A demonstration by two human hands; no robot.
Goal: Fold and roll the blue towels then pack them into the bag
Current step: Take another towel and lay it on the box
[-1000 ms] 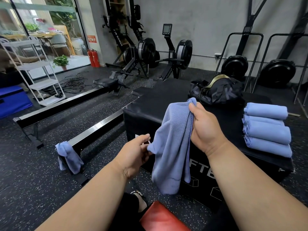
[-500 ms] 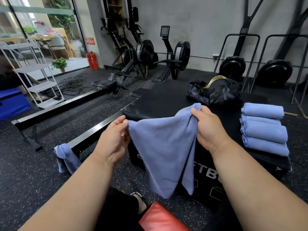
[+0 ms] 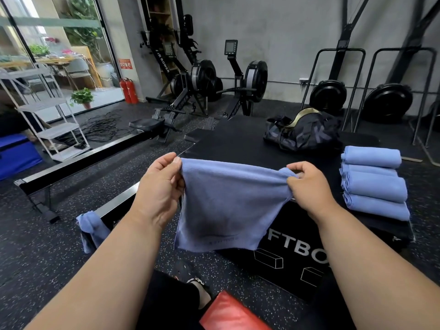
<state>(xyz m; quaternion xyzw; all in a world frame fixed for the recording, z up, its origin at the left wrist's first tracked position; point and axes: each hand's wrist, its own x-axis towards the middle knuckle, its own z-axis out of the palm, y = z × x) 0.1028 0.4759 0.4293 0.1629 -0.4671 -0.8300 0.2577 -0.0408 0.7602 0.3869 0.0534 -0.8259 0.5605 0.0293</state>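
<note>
Far left, draped over the rower rail (image 3: 78, 167): one loose blue towel (image 3: 91, 231), not yet handled. Next along, left hand (image 3: 159, 186), thumb and fingers pinching the top left corner of the held towel (image 3: 226, 206). Towel stretched flat in the air between both hands, top edge nearly level, lower edge hanging free in front of the black box (image 3: 295, 248). Right hand (image 3: 307, 186) pinching the opposite top corner, fabric bunched slightly at the fingertips. Behind, on the box top: black bag (image 3: 302, 134), apparently unzipped, though hard to tell from this angle. Far right, near the box edge: stack of towels (image 3: 373, 184), already folded or rolled, well apart from the bag.

Step in hand, by the look of it: opening out one towel ahead of its first fold. Next move likely calls for matching corners, either in the air or after lowering the cloth onto the bare part of the box top, with edges kept aligned for an even roll. Packing not yet begun.
</note>
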